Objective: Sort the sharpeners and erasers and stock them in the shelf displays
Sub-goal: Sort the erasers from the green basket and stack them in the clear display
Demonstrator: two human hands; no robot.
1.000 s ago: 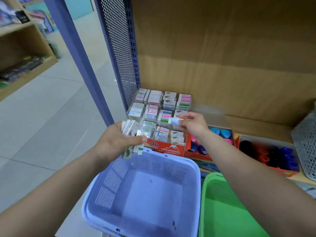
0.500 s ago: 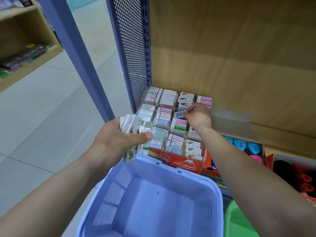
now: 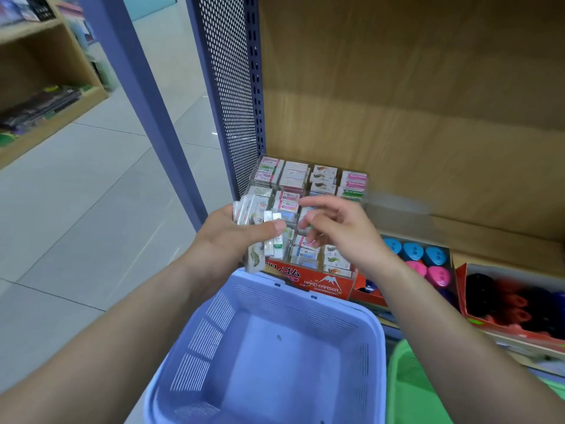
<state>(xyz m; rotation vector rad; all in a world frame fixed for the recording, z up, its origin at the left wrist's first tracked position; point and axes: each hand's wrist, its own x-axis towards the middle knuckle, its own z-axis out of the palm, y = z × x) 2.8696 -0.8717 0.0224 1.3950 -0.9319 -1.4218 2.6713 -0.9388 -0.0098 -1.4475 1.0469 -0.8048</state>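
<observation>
Fingers (image 3: 270, 229) gripping erasers (image 3: 253, 209), HARD ERASER box (image 3: 318, 281)

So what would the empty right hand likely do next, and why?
Probably pinch one eraser off the stack of erasers that the left hand grips. The right hand hovers open and empty just beside that stack, the eraser display sits right behind both hands, and the purple basket below looks empty.

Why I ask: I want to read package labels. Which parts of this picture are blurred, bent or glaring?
Head view: the right hand is motion-blurred; the dark sharpeners at the far right smear; the erasers gripped in the left hand are soft, yet the red box reads HARD ERASER; the wide lens bows the blue post; a small glare spot sits on the floor.
</observation>
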